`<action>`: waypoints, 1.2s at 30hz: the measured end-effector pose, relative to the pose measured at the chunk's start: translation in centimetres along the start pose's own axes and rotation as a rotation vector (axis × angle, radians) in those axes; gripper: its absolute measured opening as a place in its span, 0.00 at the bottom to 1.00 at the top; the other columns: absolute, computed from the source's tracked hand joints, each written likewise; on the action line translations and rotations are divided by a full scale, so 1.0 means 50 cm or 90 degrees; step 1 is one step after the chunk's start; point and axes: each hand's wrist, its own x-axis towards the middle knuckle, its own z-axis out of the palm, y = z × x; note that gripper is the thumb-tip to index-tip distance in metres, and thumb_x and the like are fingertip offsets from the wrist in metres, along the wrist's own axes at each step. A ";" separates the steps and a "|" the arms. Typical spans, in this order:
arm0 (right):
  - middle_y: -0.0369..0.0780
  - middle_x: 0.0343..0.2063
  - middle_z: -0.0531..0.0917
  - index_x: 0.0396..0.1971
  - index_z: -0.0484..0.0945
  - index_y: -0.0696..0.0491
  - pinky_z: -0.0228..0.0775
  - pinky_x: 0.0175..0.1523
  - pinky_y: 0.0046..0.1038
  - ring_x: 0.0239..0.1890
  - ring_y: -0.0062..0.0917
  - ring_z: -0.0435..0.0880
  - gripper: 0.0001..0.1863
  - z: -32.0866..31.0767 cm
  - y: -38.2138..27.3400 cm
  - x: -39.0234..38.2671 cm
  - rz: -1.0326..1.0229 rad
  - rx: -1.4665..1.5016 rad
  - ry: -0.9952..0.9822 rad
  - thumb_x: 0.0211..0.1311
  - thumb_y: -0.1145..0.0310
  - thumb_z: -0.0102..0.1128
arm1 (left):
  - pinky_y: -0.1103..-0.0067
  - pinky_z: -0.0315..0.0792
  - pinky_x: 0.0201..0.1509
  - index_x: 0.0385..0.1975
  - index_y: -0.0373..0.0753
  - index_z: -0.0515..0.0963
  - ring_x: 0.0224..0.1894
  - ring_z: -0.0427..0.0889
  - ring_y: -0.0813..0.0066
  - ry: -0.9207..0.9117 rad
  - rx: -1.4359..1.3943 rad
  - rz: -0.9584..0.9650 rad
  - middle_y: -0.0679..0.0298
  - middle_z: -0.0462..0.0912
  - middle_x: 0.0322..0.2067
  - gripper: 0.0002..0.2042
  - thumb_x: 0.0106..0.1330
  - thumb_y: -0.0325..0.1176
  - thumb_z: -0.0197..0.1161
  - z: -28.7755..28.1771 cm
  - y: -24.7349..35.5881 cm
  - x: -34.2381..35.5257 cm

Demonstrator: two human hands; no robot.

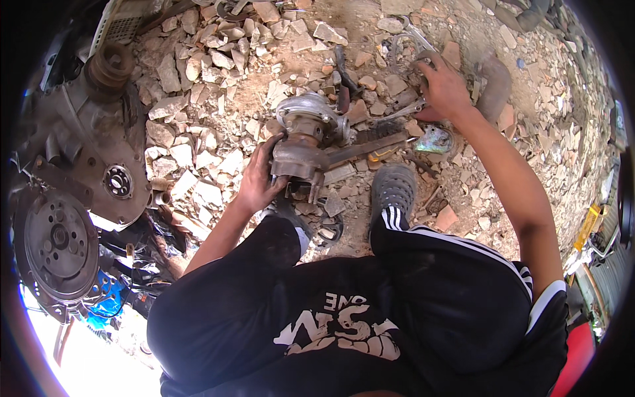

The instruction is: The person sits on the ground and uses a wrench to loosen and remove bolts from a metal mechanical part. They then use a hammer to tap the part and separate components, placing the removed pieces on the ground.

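A turbocharger (301, 157) with a silvery upper housing and a rusty brown lower one stands on the rubble between my feet. My left hand (259, 177) grips its left side, fingers and thumb against the lower housing. Out to the far right, my right hand (446, 87) is over the ground, its fingers apart and slightly curled. Beyond its fingertips lies a shiny wrench (421, 38). A second wrench (401, 114) lies just left of this hand, close to the thumb. Whether the fingertips touch either wrench is hard to see.
A flat metal bar (367, 147) runs right from the turbocharger. A dark-handled tool (342, 73) lies beyond it. A curved, rusty pipe (493, 87) sits right of my right hand. A large engine block (86, 145) with a round pulley (58, 228) fills the left. Broken stones cover the ground.
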 end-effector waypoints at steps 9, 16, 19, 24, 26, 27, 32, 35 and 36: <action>0.43 0.65 0.74 0.59 0.79 0.47 0.71 0.68 0.47 0.63 0.44 0.79 0.23 0.023 -0.005 -0.002 -0.069 0.012 0.047 0.63 0.69 0.64 | 0.56 0.71 0.69 0.74 0.39 0.60 0.65 0.74 0.38 0.006 0.007 0.031 0.43 0.73 0.63 0.42 0.58 0.34 0.69 0.003 -0.009 0.002; 0.44 0.68 0.72 0.70 0.69 0.41 0.62 0.75 0.49 0.70 0.45 0.72 0.32 0.047 -0.084 0.014 -0.262 0.015 0.010 0.66 0.68 0.62 | 0.57 0.71 0.69 0.75 0.38 0.59 0.66 0.74 0.39 -0.003 0.001 0.021 0.43 0.73 0.64 0.42 0.57 0.32 0.69 0.000 -0.003 0.001; 0.45 0.70 0.70 0.74 0.65 0.40 0.58 0.77 0.50 0.73 0.44 0.69 0.34 0.060 -0.129 0.019 -0.322 -0.017 -0.031 0.68 0.67 0.60 | 0.57 0.71 0.70 0.75 0.38 0.59 0.67 0.74 0.40 -0.001 -0.006 0.025 0.44 0.73 0.64 0.42 0.57 0.32 0.69 0.000 -0.003 0.001; 0.45 0.66 0.74 0.70 0.69 0.44 0.63 0.74 0.50 0.69 0.43 0.73 0.30 0.072 -0.138 0.035 -0.345 -0.022 -0.084 0.68 0.64 0.59 | 0.57 0.71 0.70 0.74 0.38 0.59 0.67 0.73 0.40 0.002 0.007 0.027 0.44 0.72 0.64 0.42 0.57 0.31 0.69 0.002 -0.008 0.001; 0.45 0.63 0.76 0.66 0.72 0.45 0.66 0.72 0.49 0.67 0.43 0.75 0.28 0.067 -0.131 0.047 -0.347 -0.015 -0.098 0.66 0.64 0.62 | 0.57 0.71 0.70 0.74 0.39 0.59 0.66 0.74 0.40 -0.002 -0.003 0.000 0.44 0.73 0.63 0.42 0.56 0.31 0.69 0.002 -0.003 0.000; 0.46 0.61 0.77 0.64 0.73 0.46 0.68 0.70 0.48 0.65 0.44 0.77 0.28 0.066 -0.129 0.052 -0.348 -0.013 -0.093 0.64 0.64 0.65 | 0.57 0.71 0.70 0.74 0.39 0.60 0.66 0.74 0.40 -0.005 -0.008 -0.013 0.44 0.73 0.63 0.42 0.56 0.31 0.69 0.002 -0.002 0.000; 0.47 0.55 0.81 0.61 0.75 0.47 0.75 0.63 0.44 0.58 0.46 0.82 0.25 0.038 -0.119 0.066 -0.323 -0.031 -0.089 0.65 0.61 0.66 | 0.57 0.71 0.69 0.74 0.39 0.60 0.64 0.74 0.39 0.003 0.021 0.015 0.44 0.73 0.62 0.42 0.55 0.30 0.69 0.003 -0.008 0.001; 0.49 0.54 0.82 0.61 0.76 0.48 0.77 0.59 0.45 0.55 0.47 0.84 0.23 0.002 -0.112 0.071 -0.259 -0.051 -0.117 0.68 0.59 0.65 | 0.57 0.71 0.69 0.74 0.39 0.60 0.64 0.74 0.39 0.011 0.024 0.018 0.43 0.73 0.62 0.43 0.54 0.30 0.69 0.006 -0.012 -0.002; 0.49 0.53 0.82 0.60 0.77 0.48 0.78 0.58 0.45 0.54 0.47 0.84 0.23 -0.012 -0.112 0.070 -0.226 -0.043 -0.142 0.69 0.58 0.64 | 0.57 0.71 0.69 0.74 0.38 0.60 0.64 0.74 0.39 0.013 0.024 0.019 0.43 0.74 0.61 0.43 0.54 0.30 0.69 0.007 -0.014 -0.003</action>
